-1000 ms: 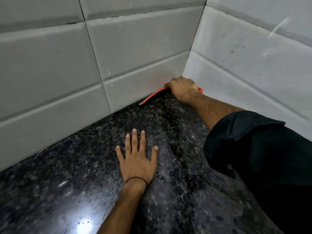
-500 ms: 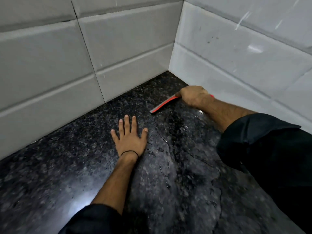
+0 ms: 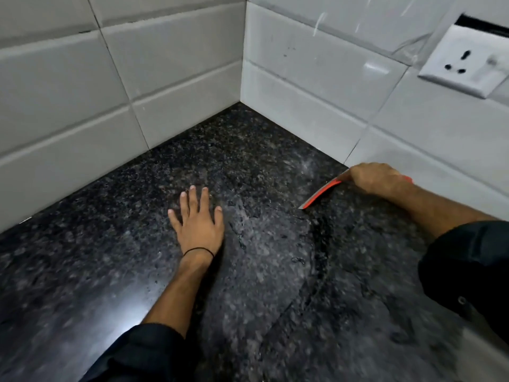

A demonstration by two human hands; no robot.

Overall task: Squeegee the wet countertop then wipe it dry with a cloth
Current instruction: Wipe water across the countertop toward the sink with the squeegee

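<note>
A black speckled granite countertop (image 3: 115, 271) runs into a tiled corner, with a film of water and curved wet streaks across its middle and right part. My right hand (image 3: 377, 179) is closed around a red squeegee (image 3: 321, 194), whose blade edge rests on the stone close to the right wall. My left hand (image 3: 197, 220) lies flat on the counter, palm down, fingers spread, a thin black band on its wrist. No cloth is in view.
Grey-white wall tiles (image 3: 170, 67) close off the counter at the back and on the right. A white wall socket (image 3: 465, 62) sits on the right wall above the squeegee. Dark sleeves cover both my forearms near the frame's bottom edge.
My right hand has dragged the squeegee out of the far corner and toward me along the right wall, leaving a swept patch. My left hand has stayed flat on the counter.
</note>
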